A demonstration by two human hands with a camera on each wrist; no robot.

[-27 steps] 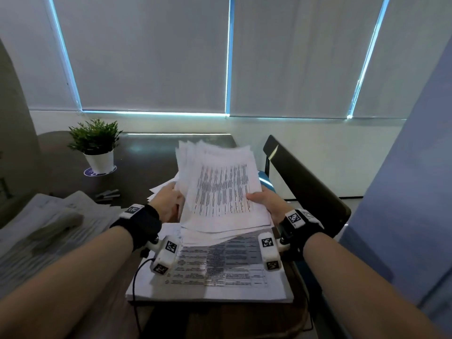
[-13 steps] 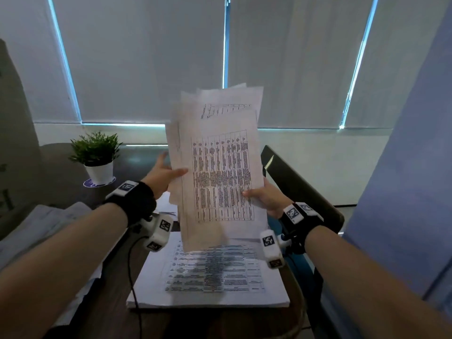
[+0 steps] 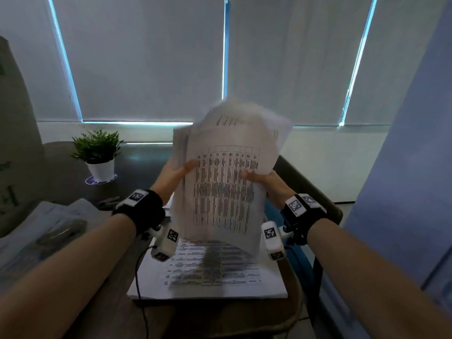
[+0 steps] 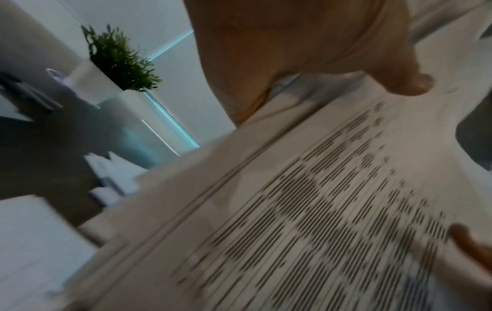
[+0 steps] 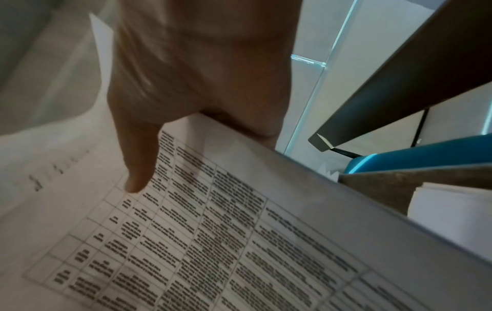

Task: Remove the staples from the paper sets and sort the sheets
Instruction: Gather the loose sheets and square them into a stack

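A small green plant in a white pot (image 3: 100,157) stands at the far left of the dark tabletop (image 3: 61,172). The left hand (image 3: 171,176) pinches the left edge of a loose sheaf of white printed sheets (image 3: 227,187), thumb on the front. The sheaf is held upright in the air above a flat stack of white printed paper (image 3: 208,272) on the tabletop. The right hand (image 3: 266,184) pinches the sheaf's right edge, thumb across the printed table.
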